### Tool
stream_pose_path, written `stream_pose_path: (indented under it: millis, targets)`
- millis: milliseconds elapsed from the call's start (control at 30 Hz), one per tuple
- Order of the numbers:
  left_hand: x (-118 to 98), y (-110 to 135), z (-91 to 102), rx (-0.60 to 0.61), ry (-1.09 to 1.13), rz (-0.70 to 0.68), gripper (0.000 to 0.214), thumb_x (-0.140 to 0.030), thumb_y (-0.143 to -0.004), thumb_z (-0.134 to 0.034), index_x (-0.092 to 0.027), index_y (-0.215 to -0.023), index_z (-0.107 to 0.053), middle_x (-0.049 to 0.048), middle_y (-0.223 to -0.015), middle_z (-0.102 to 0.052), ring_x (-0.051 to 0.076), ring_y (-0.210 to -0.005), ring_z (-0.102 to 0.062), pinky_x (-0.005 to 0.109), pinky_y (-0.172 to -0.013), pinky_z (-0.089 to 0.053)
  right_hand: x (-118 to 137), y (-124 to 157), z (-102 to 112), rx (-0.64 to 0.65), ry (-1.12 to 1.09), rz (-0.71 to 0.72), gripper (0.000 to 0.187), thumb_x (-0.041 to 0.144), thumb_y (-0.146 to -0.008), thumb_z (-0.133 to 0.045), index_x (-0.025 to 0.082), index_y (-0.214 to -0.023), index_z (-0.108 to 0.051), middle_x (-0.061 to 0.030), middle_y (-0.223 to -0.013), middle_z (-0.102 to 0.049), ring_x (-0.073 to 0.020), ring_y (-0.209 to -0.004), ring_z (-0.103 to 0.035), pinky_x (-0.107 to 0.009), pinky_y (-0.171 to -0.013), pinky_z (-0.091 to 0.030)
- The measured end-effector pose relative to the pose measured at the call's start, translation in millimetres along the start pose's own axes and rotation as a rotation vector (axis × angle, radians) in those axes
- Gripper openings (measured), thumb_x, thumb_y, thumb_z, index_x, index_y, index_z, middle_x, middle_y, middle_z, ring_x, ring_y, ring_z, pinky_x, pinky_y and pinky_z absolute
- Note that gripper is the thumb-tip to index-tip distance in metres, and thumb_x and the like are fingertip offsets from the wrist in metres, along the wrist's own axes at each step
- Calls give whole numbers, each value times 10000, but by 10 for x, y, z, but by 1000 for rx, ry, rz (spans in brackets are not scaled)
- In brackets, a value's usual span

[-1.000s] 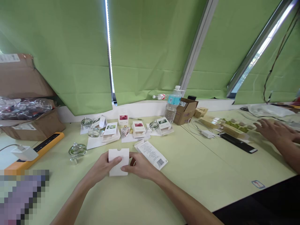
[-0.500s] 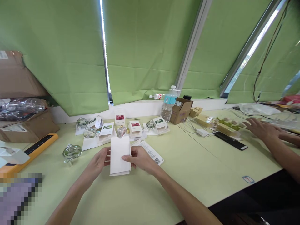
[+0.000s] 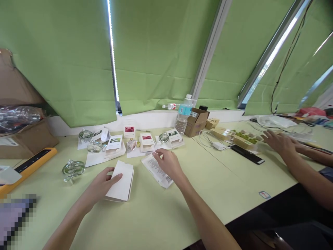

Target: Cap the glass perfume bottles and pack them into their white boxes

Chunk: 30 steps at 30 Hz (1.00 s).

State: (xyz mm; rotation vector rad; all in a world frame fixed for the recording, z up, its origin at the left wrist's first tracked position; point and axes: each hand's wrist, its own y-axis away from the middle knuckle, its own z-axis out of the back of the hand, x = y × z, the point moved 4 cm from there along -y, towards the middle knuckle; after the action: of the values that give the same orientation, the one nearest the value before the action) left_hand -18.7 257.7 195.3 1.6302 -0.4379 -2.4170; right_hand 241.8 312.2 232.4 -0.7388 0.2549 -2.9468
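Head camera: the right hand has let go of the flat white box that both hands held half a second ago. It now hangs open and empty over the printed leaflet (touching it or not, I cannot tell). Only the left hand keeps the box, thumb pinched on top, lowered onto the green table.

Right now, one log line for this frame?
left hand: grips white box at edge | right hand: open, over printed leaflet | glass bottle: left of box
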Motion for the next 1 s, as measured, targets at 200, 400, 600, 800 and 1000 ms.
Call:
stream_pose_path:
  millis: [200,400,600,800,1000]
  targets:
    - [106,-151,37,-127,-264,-63,681,-701,-735,-522,-226,-1222,-532,95,-1007,-670,290,-853,-663,347,-669,-465,-248,4,-84,156,202,-127,490,590,-769,-611,150,-981,-657,-173,-1037,-669,-336,-1049,-574,-355,-753,-417]
    - [216,-248,123,-217,-378,-118,647,-710,-724,-511,-246,-1164,-606,103,-1063,-653,298,-891,-643,354,-679,-476,-249,21,-109,284,271,-159,516,675,-758,-557,177,-863,-638,-134,-952,-691,-274,-863,-645,-309,-637,-399]
    - [192,-243,123,-223,-406,-145,623,-685,-761,-480,-217,-1150,-612,99,-1045,-661,296,-909,-636,374,-720,-486,-198,32,-116,322,274,-161,557,708,-737,-548,174,-869,-634,-132,-938,-692,-272,-851,-651,-305,-620,-394]
    - [19,-147,23,-411,-483,-364,478,-578,-832,-476,-232,-1131,-614,86,-1217,-612,319,-1150,-538,442,-916,-450,-188,19,-178,320,270,-162,632,744,-709,-537,159,-928,-631,-153,-1016,-672,-305,-938,-632,-335,-690,-414]
    - [-179,68,-315,-369,-523,-736,261,-431,-886,-495,-268,-1031,-638,44,-1146,-630,255,-1150,-526,396,-932,-461,-157,42,-219,352,211,-113,660,766,-654,-576,161,-914,-623,-143,-1022,-666,-295,-938,-625,-322,-684,-414]
